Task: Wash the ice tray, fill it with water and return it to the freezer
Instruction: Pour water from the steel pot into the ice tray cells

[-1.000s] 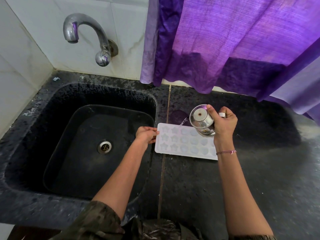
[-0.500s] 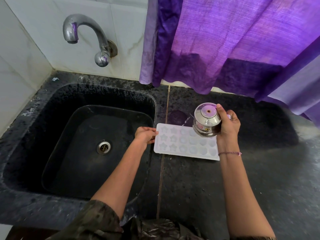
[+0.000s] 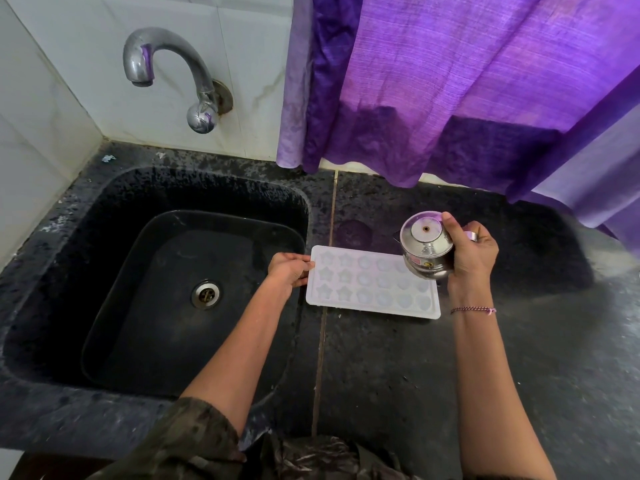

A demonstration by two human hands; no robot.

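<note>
Broadly, a dark speckled table (image 3: 398,375) fills the lower view, with a black sink (image 3: 104,220) sunk into its left part. A purple curtain (image 3: 467,81) hangs over the table's far edge on the right. A curved steel tap (image 3: 173,64) juts from the tiled wall above the sink. The white tray (image 3: 367,289) lies flat on the table just right of the sink, across a seam in the stone, with star-shaped cells on its left and rounder ones on its right. A steel pot (image 3: 426,247) hangs tipped on its side over the tray's far right corner, one round flat end facing the camera; whether water runs from it I cannot tell. The right hand (image 3: 472,254) grips the pot, fingers wrapped round its body. The left hand (image 3: 289,270) pinches the tray's left short edge. A drain (image 3: 206,294) sits in the sink floor. A thin bracelet (image 3: 472,309) circles the right wrist.
</note>
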